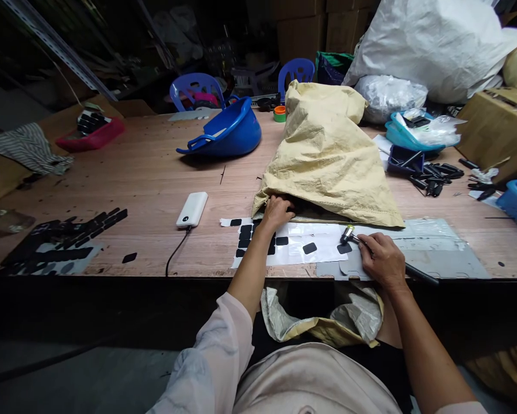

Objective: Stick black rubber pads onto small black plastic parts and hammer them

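A: Leftmost?
B: Left hand (279,211), fingertips inside the mouth of the sack (327,155); grip hidden, cannot tell.
A: Sack?
B: On the table (141,172), mouth facing the near edge; likely soft, light, best lifted by the hem. Contents in shadow.
A: Last entry?
B: Hammer (348,233), near a black patch (344,249); right hand (383,259) closed round its handle; likely stiff, head-heavy, best held there. Palm unseen.
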`<control>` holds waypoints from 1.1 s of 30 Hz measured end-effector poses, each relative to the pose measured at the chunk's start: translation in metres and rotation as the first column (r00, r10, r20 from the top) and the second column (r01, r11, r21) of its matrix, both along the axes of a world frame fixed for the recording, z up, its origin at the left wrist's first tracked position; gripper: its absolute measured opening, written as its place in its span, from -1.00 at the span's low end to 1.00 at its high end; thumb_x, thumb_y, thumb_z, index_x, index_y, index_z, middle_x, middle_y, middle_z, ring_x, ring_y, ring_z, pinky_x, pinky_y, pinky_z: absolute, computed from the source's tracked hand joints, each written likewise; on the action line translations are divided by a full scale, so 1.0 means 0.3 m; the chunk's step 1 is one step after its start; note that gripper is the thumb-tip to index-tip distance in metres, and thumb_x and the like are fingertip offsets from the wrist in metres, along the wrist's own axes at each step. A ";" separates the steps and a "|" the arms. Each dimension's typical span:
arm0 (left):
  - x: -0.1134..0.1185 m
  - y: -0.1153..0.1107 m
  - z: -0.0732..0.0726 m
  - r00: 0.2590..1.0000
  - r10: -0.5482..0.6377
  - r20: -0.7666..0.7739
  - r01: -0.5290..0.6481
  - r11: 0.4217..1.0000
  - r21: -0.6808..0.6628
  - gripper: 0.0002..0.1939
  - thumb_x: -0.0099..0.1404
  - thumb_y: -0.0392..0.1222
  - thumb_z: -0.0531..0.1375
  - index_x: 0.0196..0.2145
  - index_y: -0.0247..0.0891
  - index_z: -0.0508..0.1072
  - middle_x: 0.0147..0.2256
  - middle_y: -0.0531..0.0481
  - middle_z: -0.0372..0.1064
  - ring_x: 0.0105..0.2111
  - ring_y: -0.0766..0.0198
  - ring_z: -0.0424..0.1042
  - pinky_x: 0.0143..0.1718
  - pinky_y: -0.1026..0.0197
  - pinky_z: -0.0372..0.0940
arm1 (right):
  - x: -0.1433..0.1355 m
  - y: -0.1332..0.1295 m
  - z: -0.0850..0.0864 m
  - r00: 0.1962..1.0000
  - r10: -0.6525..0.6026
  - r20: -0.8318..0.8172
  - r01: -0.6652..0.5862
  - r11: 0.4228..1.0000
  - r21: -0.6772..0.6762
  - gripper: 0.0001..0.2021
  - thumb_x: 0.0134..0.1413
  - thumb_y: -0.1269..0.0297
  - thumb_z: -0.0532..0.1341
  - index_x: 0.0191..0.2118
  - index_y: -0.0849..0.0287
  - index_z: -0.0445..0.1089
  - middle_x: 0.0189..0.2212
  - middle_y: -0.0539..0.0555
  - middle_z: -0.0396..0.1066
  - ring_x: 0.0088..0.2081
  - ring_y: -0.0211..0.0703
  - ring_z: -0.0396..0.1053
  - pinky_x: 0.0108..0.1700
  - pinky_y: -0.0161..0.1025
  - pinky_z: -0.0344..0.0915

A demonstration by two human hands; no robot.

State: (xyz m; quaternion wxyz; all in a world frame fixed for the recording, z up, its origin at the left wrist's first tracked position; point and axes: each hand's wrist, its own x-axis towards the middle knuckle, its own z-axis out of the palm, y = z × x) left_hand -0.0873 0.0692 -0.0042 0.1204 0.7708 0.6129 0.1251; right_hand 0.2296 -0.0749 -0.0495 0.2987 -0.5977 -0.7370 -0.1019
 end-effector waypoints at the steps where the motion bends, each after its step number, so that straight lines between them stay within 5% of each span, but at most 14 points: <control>1: 0.001 -0.009 0.001 1.000 0.006 -0.002 -0.006 1.000 -0.005 -0.78 0.27 -0.20 0.37 -0.11 -0.18 0.69 -0.12 -0.17 0.52 0.10 -0.15 0.32 0.21 -0.10 0.24 | 0.000 0.000 0.002 1.000 0.000 0.004 0.000 1.000 0.001 -0.77 0.32 0.25 0.17 -0.06 0.06 0.57 -0.27 0.09 0.50 -0.23 -0.08 0.34 -0.17 -0.16 0.24; 7: 0.066 -0.152 0.009 0.958 -0.203 0.203 0.202 0.979 0.024 -0.83 0.38 -0.11 0.32 -0.09 -0.13 0.60 -0.13 -0.06 0.51 -0.01 0.00 0.34 0.11 -0.04 0.26 | 0.000 -0.002 0.001 1.000 -0.016 -0.008 0.016 1.000 -0.016 -0.76 0.30 0.26 0.18 -0.05 0.05 0.58 -0.27 0.10 0.50 -0.22 -0.07 0.33 -0.19 -0.15 0.23; 11: 0.162 -0.276 -0.050 0.885 -0.363 0.291 0.372 0.928 0.025 -0.84 0.36 -0.11 0.35 -0.13 -0.13 0.59 -0.16 -0.04 0.53 -0.07 0.07 0.37 0.07 0.01 0.26 | 0.001 -0.004 -0.002 1.000 -0.026 0.000 0.026 1.000 0.001 -0.76 0.29 0.25 0.18 -0.05 0.04 0.58 -0.27 0.10 0.49 -0.22 -0.07 0.32 -0.18 -0.15 0.22; 14: 0.194 -0.323 -0.098 0.892 -0.316 0.325 0.329 0.944 0.015 -0.83 0.31 -0.12 0.38 -0.14 -0.14 0.62 -0.15 -0.06 0.52 -0.06 0.05 0.37 0.05 0.01 0.28 | 0.005 0.000 -0.004 0.999 -0.036 0.021 0.036 0.999 0.019 -0.76 0.30 0.24 0.19 -0.04 0.05 0.58 -0.28 0.10 0.50 -0.23 -0.06 0.32 -0.18 -0.15 0.22; 22: 0.173 -0.321 -0.125 0.867 -0.239 0.437 0.262 0.965 0.007 -0.85 0.23 -0.18 0.43 -0.22 -0.16 0.66 -0.24 -0.04 0.50 -0.09 0.06 0.36 0.04 0.02 0.30 | -0.003 -0.012 0.030 0.999 -0.022 -0.034 0.022 1.000 0.008 -0.76 0.39 0.20 0.16 -0.03 0.06 0.57 -0.25 0.10 0.51 -0.23 -0.10 0.41 -0.23 -0.19 0.28; 28: 0.181 -0.328 -0.121 0.860 -0.266 0.436 0.285 0.958 0.023 -0.85 0.22 -0.12 0.46 -0.23 -0.12 0.70 -0.23 -0.04 0.48 -0.09 0.07 0.35 0.05 0.01 0.28 | -0.147 -0.105 0.093 0.924 0.138 -0.355 -0.144 0.989 0.010 -0.70 0.43 0.24 0.12 0.14 0.02 0.50 -0.18 0.11 0.52 -0.15 -0.08 0.50 -0.08 -0.16 0.42; 33: 0.184 -0.320 -0.125 0.867 -0.257 0.427 0.286 0.958 -0.003 -0.83 0.22 -0.09 0.48 -0.23 -0.12 0.70 -0.27 -0.03 0.47 -0.12 0.09 0.33 0.03 0.03 0.26 | -0.238 -0.155 0.110 0.905 0.193 -0.378 -0.223 0.974 -0.039 -0.65 0.44 0.28 0.11 0.21 -0.01 0.46 -0.22 0.10 0.52 -0.22 -0.12 0.50 -0.15 -0.18 0.44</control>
